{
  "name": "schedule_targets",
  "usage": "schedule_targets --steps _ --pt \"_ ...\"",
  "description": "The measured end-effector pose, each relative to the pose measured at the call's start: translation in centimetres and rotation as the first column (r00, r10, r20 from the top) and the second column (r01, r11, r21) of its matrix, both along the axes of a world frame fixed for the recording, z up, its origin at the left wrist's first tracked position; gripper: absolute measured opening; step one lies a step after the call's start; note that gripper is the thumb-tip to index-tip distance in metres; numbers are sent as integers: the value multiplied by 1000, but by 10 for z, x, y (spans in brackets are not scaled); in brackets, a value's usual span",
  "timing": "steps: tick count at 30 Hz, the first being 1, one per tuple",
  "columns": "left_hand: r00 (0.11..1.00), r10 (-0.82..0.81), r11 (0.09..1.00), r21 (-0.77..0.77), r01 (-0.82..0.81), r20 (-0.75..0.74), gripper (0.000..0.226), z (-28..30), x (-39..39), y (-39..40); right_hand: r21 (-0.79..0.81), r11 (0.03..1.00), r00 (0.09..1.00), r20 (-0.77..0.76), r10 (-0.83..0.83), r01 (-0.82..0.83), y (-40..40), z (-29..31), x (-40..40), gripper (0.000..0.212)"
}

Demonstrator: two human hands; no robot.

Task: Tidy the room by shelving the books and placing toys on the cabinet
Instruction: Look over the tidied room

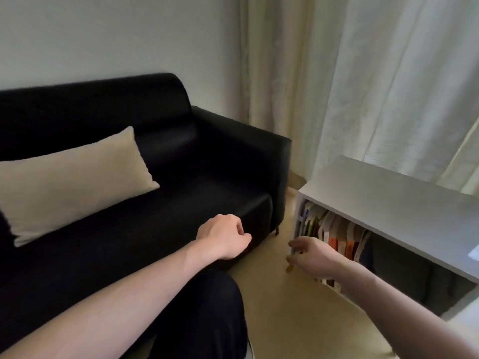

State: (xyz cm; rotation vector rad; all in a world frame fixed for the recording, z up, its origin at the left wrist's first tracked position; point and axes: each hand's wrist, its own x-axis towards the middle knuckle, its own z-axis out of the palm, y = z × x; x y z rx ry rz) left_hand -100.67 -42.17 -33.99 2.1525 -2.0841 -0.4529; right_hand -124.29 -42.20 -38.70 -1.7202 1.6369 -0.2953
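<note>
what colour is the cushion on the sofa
Beige, a plain light tan with no pattern. The cushion lies on the black sofa, seen in the head view.

the sofa (145,161) fills the left side, backed against the wall (103,35). a cushion (70,182) lies on its seat, leaning on the backrest. the cabinet (388,193) stands on the right, well apart from the sofa's arm, with curtains (363,73) behind it. books (334,234) stand in its left compartment. the left hand (223,239) hangs before the sofa's seat edge; the right hand (313,257) is just before the books, above the floor (298,320).
</note>
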Motion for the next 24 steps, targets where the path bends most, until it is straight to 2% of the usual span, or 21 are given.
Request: schedule_targets --steps 2,5,9,13,18,21,24 --pt "996 85 996 -14 -85 -32 26 3 39 16 -99 993 996 58 64 -58 3 26 33 48" --pt "978 196 980 -16 -198 -68 25 4 86 38 -212 976 976 197 89 -46 3 37 69 40" --pt "917 380 922 -26 -386 -121 24 5 148 83 -226 973 913 384 136 -50 7 47 132 34" --pt "841 525 846 -31 -533 -130 27 4 198 140 -233 937 876 351 330 -260 20 56 195 33" --pt "729 670 734 -26 -679 -136 30 5 249 215 -212 844 808 250 534 -493 52 46 253 38" --pt "684 714 689 -23 -724 -146 31 8 264 251 -213 812 778 236 583 -544 64 44 273 39" --pt "678 725 679 -41 -733 -123 32 11 275 274 -210 815 769 271 580 -540 72 42 288 38"
